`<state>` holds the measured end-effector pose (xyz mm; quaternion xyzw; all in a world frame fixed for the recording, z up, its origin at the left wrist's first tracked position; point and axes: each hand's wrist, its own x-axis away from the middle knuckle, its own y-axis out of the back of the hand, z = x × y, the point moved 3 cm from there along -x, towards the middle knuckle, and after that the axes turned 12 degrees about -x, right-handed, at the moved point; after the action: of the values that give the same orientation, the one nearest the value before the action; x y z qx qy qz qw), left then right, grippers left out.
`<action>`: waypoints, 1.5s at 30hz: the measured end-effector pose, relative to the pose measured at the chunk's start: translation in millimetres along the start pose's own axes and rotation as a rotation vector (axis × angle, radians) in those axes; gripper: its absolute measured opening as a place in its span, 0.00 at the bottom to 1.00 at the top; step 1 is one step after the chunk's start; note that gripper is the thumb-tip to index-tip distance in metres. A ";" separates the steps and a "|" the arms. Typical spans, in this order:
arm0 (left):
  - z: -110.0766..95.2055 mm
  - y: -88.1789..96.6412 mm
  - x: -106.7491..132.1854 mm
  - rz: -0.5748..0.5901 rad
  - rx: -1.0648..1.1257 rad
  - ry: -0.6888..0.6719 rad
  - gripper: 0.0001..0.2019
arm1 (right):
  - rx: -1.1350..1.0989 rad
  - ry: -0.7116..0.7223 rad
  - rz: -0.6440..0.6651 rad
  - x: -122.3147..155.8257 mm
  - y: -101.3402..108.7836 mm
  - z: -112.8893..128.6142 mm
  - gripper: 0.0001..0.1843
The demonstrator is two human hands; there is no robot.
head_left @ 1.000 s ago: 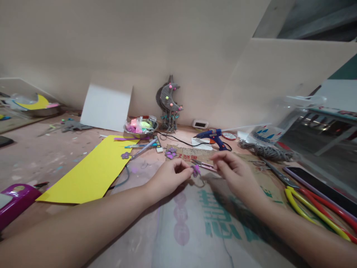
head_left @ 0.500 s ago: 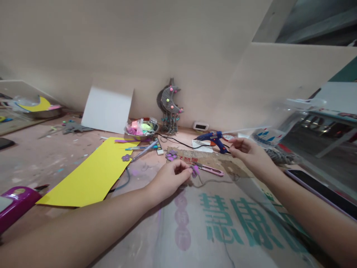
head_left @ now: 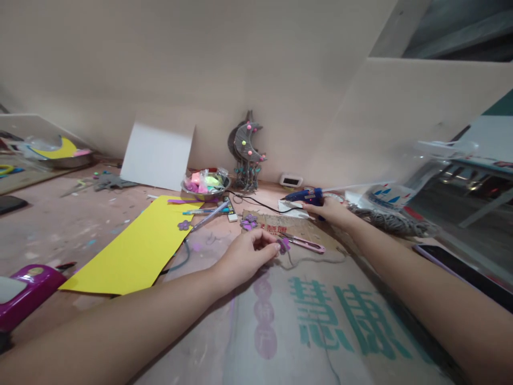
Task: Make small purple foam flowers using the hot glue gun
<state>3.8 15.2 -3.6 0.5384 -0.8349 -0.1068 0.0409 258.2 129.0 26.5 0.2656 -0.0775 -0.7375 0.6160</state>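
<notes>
My left hand (head_left: 245,255) pinches a small purple flower cutout (head_left: 284,245) with a grey string (head_left: 312,261) trailing from it, low over the printed cardboard sheet (head_left: 320,326). My right hand (head_left: 331,209) is stretched far forward and has closed round the handle of the blue glue gun (head_left: 302,196), which rests on a white pad near the back wall. A pink utility knife (head_left: 306,244) lies between both hands. More purple flowers (head_left: 249,222) sit on a brown cardboard strip.
A yellow paper sheet (head_left: 140,246) lies at left with pens (head_left: 206,212) on it. Behind are a bowl of coloured bits (head_left: 204,184), a grey moon ornament (head_left: 245,147), a white board (head_left: 157,155). Twine bundle (head_left: 390,220) and phone (head_left: 468,272) at right, purple object (head_left: 24,291) at left.
My right hand left the purple flower, reached forward to the right and closed on the glue gun. The left hand has stayed in place with the flower.
</notes>
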 end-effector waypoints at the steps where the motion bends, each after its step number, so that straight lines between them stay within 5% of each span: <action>1: -0.7 -0.1 0.2 0.001 -0.003 0.007 0.11 | 0.026 -0.022 0.012 -1.7 -1.1 -2.0 0.12; 8: 0.1 -1.8 -0.1 0.009 0.033 -0.005 0.11 | 0.157 -0.094 0.013 -6.6 0.0 -5.6 0.14; 15: 2.5 -0.8 -1.6 -0.017 0.008 0.002 0.10 | 0.103 -0.038 0.028 5.7 7.1 23.0 0.16; 29: 1.7 2.0 -3.7 -0.057 -0.016 0.003 0.10 | 0.109 0.035 0.121 125.0 9.3 59.6 0.14; 45: 2.0 -0.2 -1.9 -0.077 -0.077 0.082 0.06 | 0.095 0.128 0.195 144.4 -4.0 34.7 0.16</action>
<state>4.5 17.1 -5.5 0.5719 -0.8066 -0.1182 0.0915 223.3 -14.7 11.3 0.3322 -0.0984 -0.6514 0.6750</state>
